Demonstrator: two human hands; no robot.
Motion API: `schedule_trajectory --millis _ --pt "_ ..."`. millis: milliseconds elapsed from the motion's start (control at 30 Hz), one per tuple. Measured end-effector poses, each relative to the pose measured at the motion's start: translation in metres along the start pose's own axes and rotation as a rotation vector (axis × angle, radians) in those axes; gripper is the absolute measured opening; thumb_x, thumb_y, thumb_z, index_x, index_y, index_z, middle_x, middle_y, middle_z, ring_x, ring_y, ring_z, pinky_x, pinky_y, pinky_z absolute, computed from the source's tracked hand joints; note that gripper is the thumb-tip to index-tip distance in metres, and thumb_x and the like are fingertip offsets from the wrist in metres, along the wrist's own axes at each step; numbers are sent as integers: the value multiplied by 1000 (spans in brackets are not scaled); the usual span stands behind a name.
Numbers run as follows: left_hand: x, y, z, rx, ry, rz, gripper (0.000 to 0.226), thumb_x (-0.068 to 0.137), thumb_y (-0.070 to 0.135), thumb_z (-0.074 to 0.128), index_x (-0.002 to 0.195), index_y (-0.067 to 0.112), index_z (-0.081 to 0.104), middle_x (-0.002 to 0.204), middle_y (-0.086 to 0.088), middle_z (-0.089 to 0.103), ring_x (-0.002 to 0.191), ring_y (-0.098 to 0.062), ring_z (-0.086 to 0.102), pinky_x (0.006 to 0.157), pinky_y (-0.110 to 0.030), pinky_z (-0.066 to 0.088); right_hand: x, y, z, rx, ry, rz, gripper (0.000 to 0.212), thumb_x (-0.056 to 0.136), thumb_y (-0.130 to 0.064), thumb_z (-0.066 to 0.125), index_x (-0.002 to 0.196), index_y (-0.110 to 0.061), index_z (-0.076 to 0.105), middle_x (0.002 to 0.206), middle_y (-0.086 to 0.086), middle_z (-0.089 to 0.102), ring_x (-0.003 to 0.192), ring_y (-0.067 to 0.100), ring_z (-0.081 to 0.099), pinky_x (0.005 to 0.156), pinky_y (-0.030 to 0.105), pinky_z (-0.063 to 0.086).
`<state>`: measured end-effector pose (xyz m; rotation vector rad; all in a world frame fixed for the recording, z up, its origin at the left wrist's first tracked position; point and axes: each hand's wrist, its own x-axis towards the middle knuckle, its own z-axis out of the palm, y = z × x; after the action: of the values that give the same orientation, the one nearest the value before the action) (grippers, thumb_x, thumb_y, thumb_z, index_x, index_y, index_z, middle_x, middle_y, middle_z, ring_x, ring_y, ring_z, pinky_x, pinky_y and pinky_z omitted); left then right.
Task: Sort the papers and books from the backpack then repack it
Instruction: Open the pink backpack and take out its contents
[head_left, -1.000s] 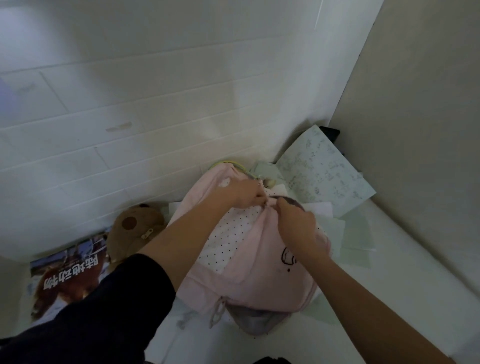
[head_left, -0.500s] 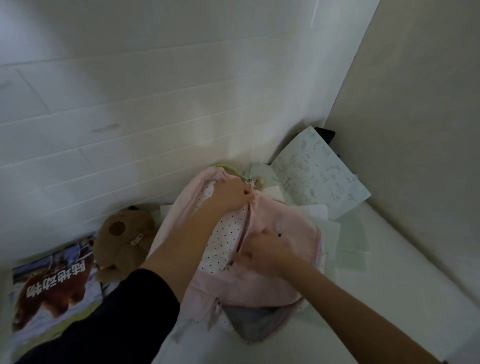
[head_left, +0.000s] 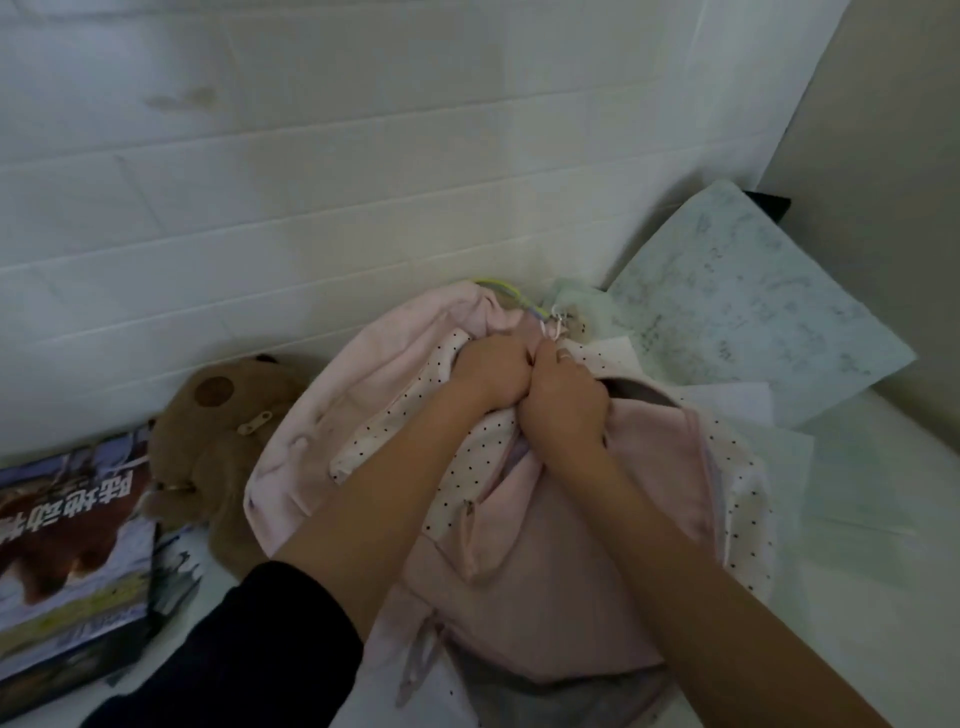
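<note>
Only the head view here, looking down at a pink backpack (head_left: 545, 561) lying on a white surface (head_left: 857, 597) right up against a white tiled wall (head_left: 311, 208). Both hands sit at the top end of the backpack, pressed knuckle to knuckle. The left hand (head_left: 491, 376) is closed in a fist around the polka-dot lining and pink fabric at the opening, and the right hand (head_left: 563, 400) is clenched on the pink fabric just beside it, thumb up by the little metal zipper pulls (head_left: 555, 325). A yellow-green loop (head_left: 506, 292) pokes out at the very top of the backpack. Just right of the backpack and partly under it is a spread of papers (head_left: 748, 322), the biggest one covered in faint writing and leaning into the corner. Left of the backpack, touching it, is a brown teddy bear (head_left: 223, 431), and further left a book (head_left: 67, 540) with an animal on the cover. The left arm has a dark sleeve (head_left: 249, 654).
</note>
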<state>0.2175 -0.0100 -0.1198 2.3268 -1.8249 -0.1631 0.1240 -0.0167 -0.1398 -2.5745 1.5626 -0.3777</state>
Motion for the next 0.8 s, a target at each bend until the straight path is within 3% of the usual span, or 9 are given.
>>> schedule_trajectory --millis 133,233,333,433,467,533,600,667,800 --pt "-15 0 13 148 121 50 27 94 19 42 100 9 66 102 -13 69 92 -30 65 69 -32 46 -16 -1 20 -54 197 -45 40 96 -11 29 134 -9 38 121 13 58 107 33 57 76 39 40" --pt "-39 10 14 423 200 120 27 95 10 37 115 7 56 110 -13 65 99 -30 64 77 -36 49 -26 0 21 -87 236 -63 45 95 -8 24 139 -6 30 127 13 55 113 31 54 82 40 41" --pt "-73 12 15 433 238 130 32 94 10 37 126 9 43 118 -13 58 107 -30 59 82 -38 47 -53 3 16 -106 202 -138 46 94 -13 34 139 -6 28 126 13 56 112 30 55 85 38 40" --pt "-113 1 22 280 152 55 45 94 26 36 136 13 32 135 -9 47 128 -24 42 108 -51 23 -94 10 21 -18 82 -109 52 92 -33 35 142 -21 27 138 7 46 126 28 43 103 48 28" --pt "-128 -1 23 259 129 28 52 94 34 35 141 13 26 143 -8 39 136 -23 32 112 -54 11 -105 11 19 32 49 -62 54 91 -40 34 143 -30 26 141 4 43 130 28 39 106 51 24" --pt "-150 -5 26 255 87 -27 64 93 49 33 145 11 24 151 -9 29 141 -24 22 116 -49 5 -118 14 16 135 9 29 56 84 -49 34 139 -41 29 138 1 48 129 29 42 107 53 25" --pt "-170 -4 21 280 101 -41 56 93 48 36 135 11 41 140 -11 43 134 -26 34 115 -45 12 -134 10 3 218 43 52 48 82 -48 31 128 -41 43 128 1 57 118 28 51 103 50 35" --pt "-185 1 10 283 161 -47 33 95 27 39 119 13 56 124 -9 57 121 -25 50 109 -41 26 -141 6 -8 242 48 21 34 90 -38 33 120 -36 50 121 2 61 111 26 56 96 43 43" --pt "-193 -8 -1 72 355 -30 24 94 9 39 112 6 55 115 -13 60 110 -29 57 91 -34 42 -149 12 -12 253 1 30 36 89 -22 41 118 -36 57 123 0 62 113 25 56 97 41 45"
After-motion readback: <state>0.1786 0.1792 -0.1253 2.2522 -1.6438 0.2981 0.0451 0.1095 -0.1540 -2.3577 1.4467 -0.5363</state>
